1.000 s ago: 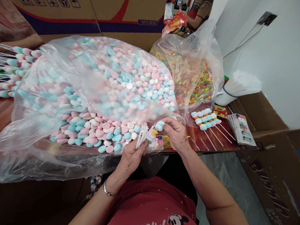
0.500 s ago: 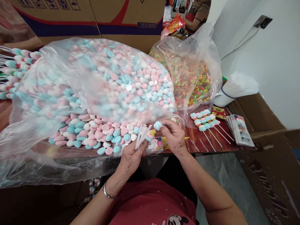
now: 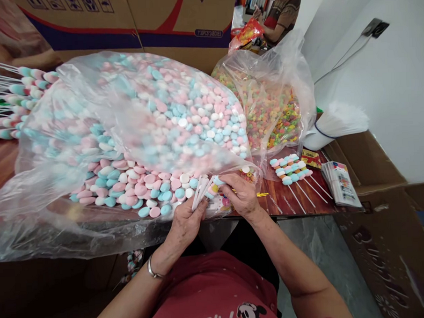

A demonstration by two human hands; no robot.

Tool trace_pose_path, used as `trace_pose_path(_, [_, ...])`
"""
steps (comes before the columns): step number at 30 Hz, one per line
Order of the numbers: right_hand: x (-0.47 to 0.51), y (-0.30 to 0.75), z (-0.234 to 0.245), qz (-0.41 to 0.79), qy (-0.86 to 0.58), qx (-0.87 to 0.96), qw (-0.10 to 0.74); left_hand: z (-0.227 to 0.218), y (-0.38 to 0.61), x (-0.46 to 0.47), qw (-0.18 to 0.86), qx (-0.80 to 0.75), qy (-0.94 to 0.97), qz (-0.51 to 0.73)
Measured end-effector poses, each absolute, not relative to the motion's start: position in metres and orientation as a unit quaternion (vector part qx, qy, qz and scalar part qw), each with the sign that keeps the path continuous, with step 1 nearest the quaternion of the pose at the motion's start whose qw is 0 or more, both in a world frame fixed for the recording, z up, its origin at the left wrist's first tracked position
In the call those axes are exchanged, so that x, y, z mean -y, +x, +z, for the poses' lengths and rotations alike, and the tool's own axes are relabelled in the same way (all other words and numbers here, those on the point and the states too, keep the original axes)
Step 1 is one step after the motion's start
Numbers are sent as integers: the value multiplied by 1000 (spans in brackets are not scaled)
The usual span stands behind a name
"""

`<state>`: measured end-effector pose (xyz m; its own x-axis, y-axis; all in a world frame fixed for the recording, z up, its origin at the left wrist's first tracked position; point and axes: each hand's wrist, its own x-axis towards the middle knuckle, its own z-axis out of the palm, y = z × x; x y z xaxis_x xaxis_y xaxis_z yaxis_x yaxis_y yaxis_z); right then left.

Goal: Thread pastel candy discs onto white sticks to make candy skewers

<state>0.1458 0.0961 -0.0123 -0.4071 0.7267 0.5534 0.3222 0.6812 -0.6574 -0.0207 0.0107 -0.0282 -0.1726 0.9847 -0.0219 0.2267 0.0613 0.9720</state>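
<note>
My left hand (image 3: 187, 222) is closed around a bundle of white sticks (image 3: 200, 192). On one stick sits a short row of candy pieces (image 3: 212, 191), pastel with a yellow one among them. My right hand (image 3: 240, 194) pinches a pale blue marshmallow (image 3: 218, 180) at the top of that row; its fingertips partly hide it. Just left of my hands, pink, white and blue marshmallows (image 3: 139, 189) spill from the mouth of a large clear plastic bag (image 3: 153, 110). Finished-looking marshmallow skewers (image 3: 290, 168) lie side by side to the right.
Behind stands a clear bag of colourful ring candies (image 3: 273, 114). A bundle of white sticks (image 3: 340, 123), printed packets (image 3: 341, 184) and a cardboard box (image 3: 384, 245) are at the right. More skewers (image 3: 23, 99) lie far left. A person (image 3: 281, 15) works at the back.
My right hand has moved slightly left and down, bringing the blue marshmallow from beside the sticks onto the top of the candy row. My left hand has stayed nearly still.
</note>
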Motion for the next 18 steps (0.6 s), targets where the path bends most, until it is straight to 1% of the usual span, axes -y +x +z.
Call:
trace_pose_path(8, [-79, 132, -27, 237, -342, 822, 389, -29, -18, -10, 383, -606, 489, 496])
trace_pose_path(13, [-77, 135, -17, 235, -347, 833, 362, -33, -19, -10, 398, -612, 449, 516])
trace_pose_path(16, [-93, 163, -1, 206, -423, 814, 341, -32, -19, -10, 444, -608, 409, 516])
trace_pose_path(17, [-100, 175, 4, 188, -455, 809, 320, -31, -19, -10, 463, -604, 397, 513])
trace_pose_path(18, [-108, 186, 9, 167, -478, 815, 280, -30, -19, -10, 478, -601, 387, 510])
